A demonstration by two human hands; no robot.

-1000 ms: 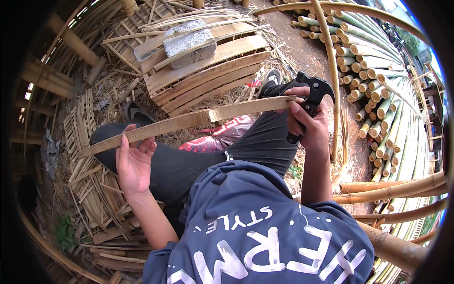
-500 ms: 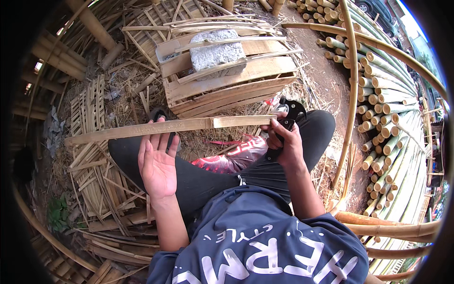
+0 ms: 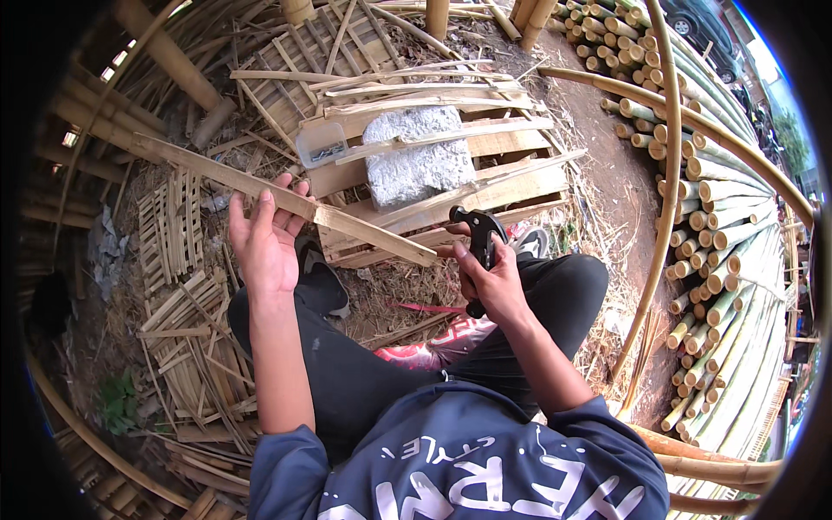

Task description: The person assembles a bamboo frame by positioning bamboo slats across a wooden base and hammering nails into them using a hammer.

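Observation:
A long split-bamboo strip (image 3: 355,227) slants in front of me, its far-left end raised and its right end lower. My left hand (image 3: 267,238) holds it near the middle, thumb on the near side and fingers behind. In my right hand (image 3: 490,276) is a black hammer (image 3: 479,232), head upward; part of its handle is hidden by the fingers. The right index fingertip is at the strip's right end. Just beyond, a slatted crate (image 3: 520,180) carries a rough grey stone block (image 3: 416,173), with thin slats lying across it.
A clear plastic box (image 3: 321,144) with small metal pieces sits at the crate's left corner. Woven slat panels and loose strips (image 3: 195,347) lie to the left. Stacked bamboo poles (image 3: 728,260) fill the right, behind a curved bamboo rail (image 3: 669,199). My crossed legs (image 3: 364,347) are below.
The strip has tilted, left end up and right end down, and moved left. My left hand has risen and closed on it. My right hand has moved left with the hammer turned upright.

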